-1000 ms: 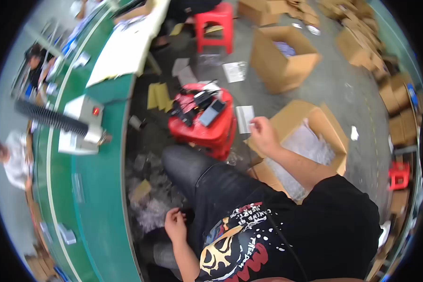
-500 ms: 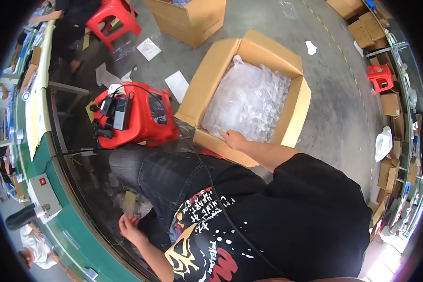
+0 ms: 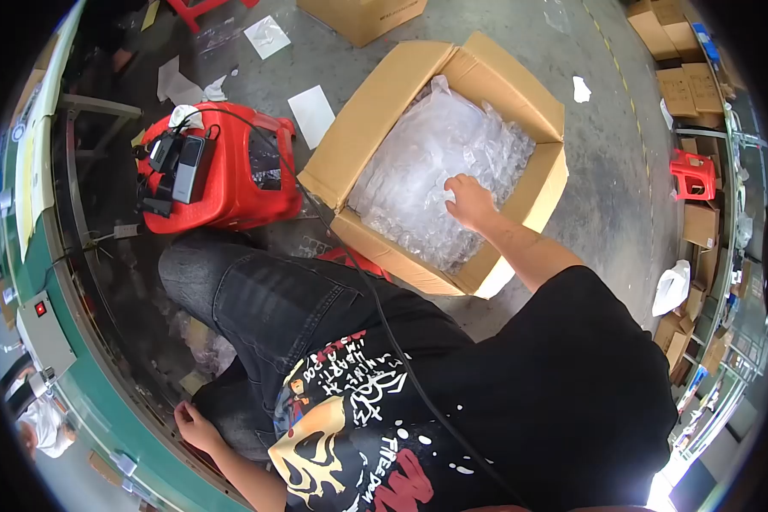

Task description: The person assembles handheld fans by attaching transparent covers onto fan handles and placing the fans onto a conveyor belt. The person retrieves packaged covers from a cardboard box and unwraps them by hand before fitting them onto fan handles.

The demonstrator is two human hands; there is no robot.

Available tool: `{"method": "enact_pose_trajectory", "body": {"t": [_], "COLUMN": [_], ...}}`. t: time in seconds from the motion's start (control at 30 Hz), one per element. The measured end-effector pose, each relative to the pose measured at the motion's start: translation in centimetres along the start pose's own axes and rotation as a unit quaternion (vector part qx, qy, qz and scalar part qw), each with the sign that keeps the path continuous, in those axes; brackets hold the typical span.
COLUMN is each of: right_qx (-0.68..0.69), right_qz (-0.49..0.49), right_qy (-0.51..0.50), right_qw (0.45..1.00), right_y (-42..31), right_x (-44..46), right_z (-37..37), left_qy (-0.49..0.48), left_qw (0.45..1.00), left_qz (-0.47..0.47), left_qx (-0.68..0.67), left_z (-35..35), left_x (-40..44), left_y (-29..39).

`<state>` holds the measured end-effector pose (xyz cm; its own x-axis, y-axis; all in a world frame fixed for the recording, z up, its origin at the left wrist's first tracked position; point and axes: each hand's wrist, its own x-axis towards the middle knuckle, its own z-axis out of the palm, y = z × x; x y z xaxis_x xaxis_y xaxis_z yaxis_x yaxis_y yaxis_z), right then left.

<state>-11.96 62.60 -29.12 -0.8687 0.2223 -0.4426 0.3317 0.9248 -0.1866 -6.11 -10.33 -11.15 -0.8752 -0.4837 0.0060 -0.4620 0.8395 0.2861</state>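
Observation:
My right hand (image 3: 472,203) reaches over an open cardboard box (image 3: 375,66), its fingers curled onto the clear plastic bags (image 3: 418,154) that fill it. A bit of the plastic shows between thumb and fingers. Down at the lower left, my left hand (image 3: 198,428) is beside my leg, near the edge of the green workbench (image 3: 136,456). Its fingers are bent together, and whatever they may hold is too small to make out.
A red stool (image 3: 222,200) to the left carries a power bank (image 3: 194,169) and cables. A black cable (image 3: 371,294) runs across my body. Paper sheets (image 3: 312,116) lie on the floor. Another carton (image 3: 363,17) stands beyond. A switch box (image 3: 46,328) sits on the bench.
My right hand has moved from the box's near edge further in over the plastic bags. My left hand has shifted slightly left and down in view. The whole view has shifted with my head.

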Motion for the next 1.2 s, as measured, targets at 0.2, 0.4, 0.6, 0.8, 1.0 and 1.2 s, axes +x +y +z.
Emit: {"method": "enact_pose_trajectory", "body": {"t": [0.2,0.4,0.6,0.8,1.0,1.2], "right_qx": [0.003,0.016,0.066,0.030,0.018,0.010], "right_qz": [0.043,0.100,0.153,0.194,0.188,0.163], "right_qy": [-0.056,-0.067,-0.073,-0.004,0.066,0.067], "right_qw": [0.998,0.993,0.983,0.981,0.980,0.984], "right_y": [-1.3,-0.8,-1.1,-1.2,0.4,1.0], "right_x": [0.5,1.0,2.0,2.7,3.2,3.6], "right_z": [1.8,3.1,5.0,8.3,10.0,8.5], "left_qy": [0.001,-0.002,-0.009,-0.004,-0.011,-0.015], "left_qw": [1.000,1.000,1.000,0.998,0.999,1.000], "left_qz": [-0.009,-0.005,-0.001,0.003,-0.001,-0.011], "left_qx": [0.001,0.016,0.021,0.062,0.032,-0.018], "left_z": [-0.3,0.2,0.1,0.0,0.6,1.2], "left_x": [-0.3,0.7,1.0,0.7,1.3,1.8], "left_y": [0.3,1.7,1.9,2.5,1.5,0.5]}}
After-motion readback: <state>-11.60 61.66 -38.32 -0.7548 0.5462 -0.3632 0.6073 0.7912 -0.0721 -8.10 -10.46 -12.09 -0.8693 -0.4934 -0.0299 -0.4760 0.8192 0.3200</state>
